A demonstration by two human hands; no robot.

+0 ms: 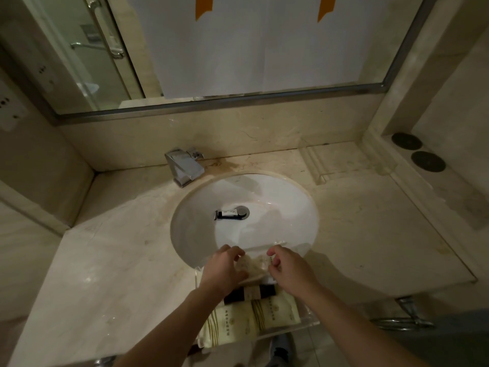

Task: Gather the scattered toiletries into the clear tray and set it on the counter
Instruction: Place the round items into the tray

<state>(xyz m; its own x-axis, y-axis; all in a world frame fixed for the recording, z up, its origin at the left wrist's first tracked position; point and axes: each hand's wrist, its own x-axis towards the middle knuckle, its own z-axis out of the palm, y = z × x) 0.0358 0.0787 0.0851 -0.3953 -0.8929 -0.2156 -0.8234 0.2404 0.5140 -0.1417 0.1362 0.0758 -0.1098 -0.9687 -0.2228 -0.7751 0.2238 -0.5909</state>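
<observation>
A clear tray sits at the counter's front edge, overlapping the sink rim and partly overhanging the edge. It holds cream toiletry packets, another cream packet and a black-wrapped item. My left hand and my right hand are over the tray's far end, both pinching a pale crinkled sachet. A small black-and-white tube lies in the white sink basin beside the drain.
A chrome faucet stands behind the basin. The beige marble counter extends left and right. Two dark round coasters lie on a raised ledge at right. A mirror is behind. A chrome towel ring hangs below the counter.
</observation>
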